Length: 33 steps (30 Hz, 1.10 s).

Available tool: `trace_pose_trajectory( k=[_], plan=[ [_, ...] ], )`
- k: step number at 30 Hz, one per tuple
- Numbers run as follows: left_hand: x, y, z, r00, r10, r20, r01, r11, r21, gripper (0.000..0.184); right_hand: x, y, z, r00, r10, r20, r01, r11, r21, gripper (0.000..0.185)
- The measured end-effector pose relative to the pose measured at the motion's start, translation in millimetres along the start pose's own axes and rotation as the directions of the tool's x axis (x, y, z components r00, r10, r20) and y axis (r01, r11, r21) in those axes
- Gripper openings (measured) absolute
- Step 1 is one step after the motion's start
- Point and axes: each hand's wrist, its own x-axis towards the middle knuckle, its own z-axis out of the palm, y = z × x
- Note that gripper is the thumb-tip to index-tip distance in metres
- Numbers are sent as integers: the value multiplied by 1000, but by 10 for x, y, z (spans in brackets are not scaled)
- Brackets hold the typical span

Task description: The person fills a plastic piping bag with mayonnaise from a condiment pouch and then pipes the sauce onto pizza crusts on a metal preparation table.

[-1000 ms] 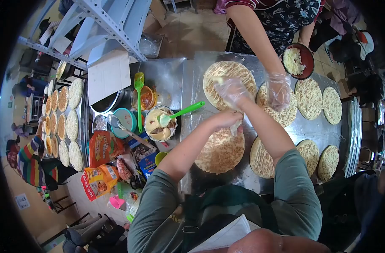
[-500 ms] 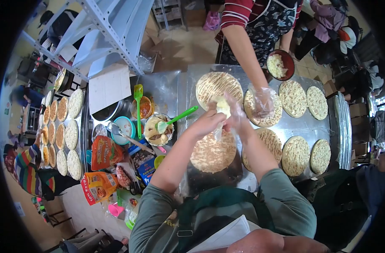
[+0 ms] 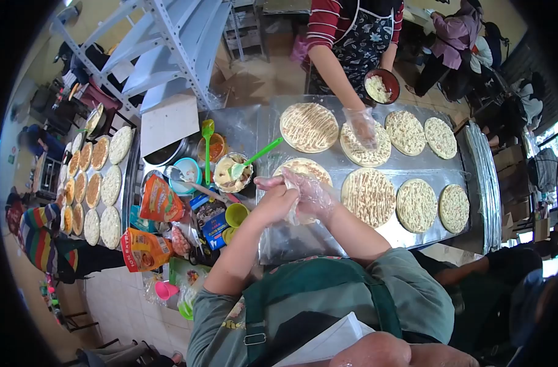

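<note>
My left hand [image 3: 277,205] is closed on the loose, clear plastic of a disposable glove [image 3: 298,211] at my right hand. My right hand [image 3: 310,191] wears this wrinkled glove, its fingers stretched toward the left. Both hands are together over the near-left pizza base [image 3: 303,166], which they partly hide. Beyond it lies a pizza base striped with brown and cream sauce [image 3: 309,127]. To the right is another striped base [image 3: 369,197]. Across the table a co-worker's gloved hand [image 3: 361,128] is over a base [image 3: 365,147], with a bowl of grated white topping [image 3: 380,85] in the other hand.
More topped bases [image 3: 417,205] stand at the right of the metal table [image 3: 242,125]. On the left are a sauce bowl with a green brush [image 3: 236,171], a green spatula [image 3: 207,147], a blue-rimmed tub [image 3: 186,174] and orange pouches [image 3: 162,199]. A metal rack [image 3: 169,55] stands behind.
My hands have moved left and nearer to me; the pale thing between them no longer shows. The view has shifted. The co-worker's hand remains over the same base.
</note>
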Motion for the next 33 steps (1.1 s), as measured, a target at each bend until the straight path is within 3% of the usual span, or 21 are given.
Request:
trace_pose_trajectory(
  k=[1, 3, 9, 10, 13, 15, 17, 18, 19, 21, 22, 23, 24, 25, 26, 27, 28, 29, 31, 32, 33],
  plan=[
    [-71, -12, 16, 999, 25, -35, -25, 1000, 11, 40, 9, 37, -31, 1000, 1, 9, -1, 1000, -3, 57],
    [-171, -52, 56, 997, 44, -67, -43, 999, 21, 38, 1, 64, -79, 992, 121, 44, -129, 930, 345, 47],
    [-380, 45, 252, 999, -24, -31, 24, 1000, -20, 28, 27, 65, -515, 998, 46, -30, -30, 917, 398, 30],
    [-388, 15, 308, 999, -48, -12, 48, 998, -38, 28, 16, 41, -571, 989, 74, -131, -11, 904, 427, 30],
    [-366, -115, 499, 997, -74, 25, 76, 992, -102, 29, -43, 1, -720, 971, 127, -204, 3, 842, 539, 29],
    [-330, -257, 651, 995, -84, 50, 91, 983, -157, 29, -78, 80, -849, 986, 55, -160, 41, 841, 539, 23],
    [-287, -373, 742, 995, -88, 52, 97, 973, -208, 28, -39, 178, -966, 866, -190, -463, 343, 900, 271, 19],
    [-303, -378, 779, 996, -64, 55, 75, 971, -229, 27, -118, 152, -922, 889, -294, -350, 372, 910, 182, 19],
    [-307, -411, 820, 997, -64, 47, 74, 970, -233, 27, -123, 162, -957, 893, -289, -344, 365, 913, 181, 19],
    [-319, -476, 877, 999, -39, -32, 28, 960, -278, 28, -44, 162, -974, 812, -248, -528, 362, 924, 124, 16],
    [-365, -392, 852, 997, -37, -63, 17, 959, -284, 28, -59, 127, -791, 725, -300, -620, 194, 953, -234, 20],
    [-442, -289, 821, 998, -40, -48, 24, 956, -291, 29, -5, 117, -800, 746, -291, -599, 180, 954, -239, 20],
    [-506, -237, 803, 998, -47, -30, 36, 954, -298, 29, 43, 135, -858, 734, -266, -625, -125, 851, -510, 25],
    [-516, -298, 809, 997, -58, -57, 38, 952, -303, 29, 64, 117, -687, 715, -262, -648, -407, 599, -690, 32],
    [-492, -403, 824, 1000, -2, -13, 0, 979, -203, 30, -52, 120, -520, 816, -286, -501, -296, 538, -789, 50],
    [-507, -420, 824, 998, 45, 41, -41, 994, -102, 30, -46, 163, -441, 830, -272, -487, -291, 535, -793, 50],
    [-556, -398, 853, 997, -46, 66, 57, 982, -182, 31, -33, 210, -392, 848, -305, -434, -410, 143, -901, 55],
    [-571, -420, 862, 997, -56, 51, 64, 981, -185, 31, -20, 252, -370, 873, -318, -369, -457, -274, -846, 61],
    [-594, -446, 875, 996, 63, 70, -50, 982, -181, 31, 3, 363, -412, 881, -218, -420, -469, -285, -836, 71],
    [-609, -436, 883, 993, -43, 114, 70, 967, -244, 31, 16, 461, -489, 883, -207, -422, -469, -314, -826, 70],
    [-604, -457, 897, 993, -48, 108, 73, 966, -247, 31, 19, 502, -481, 884, -200, -423, -467, -343, -815, 70]
  ],
)
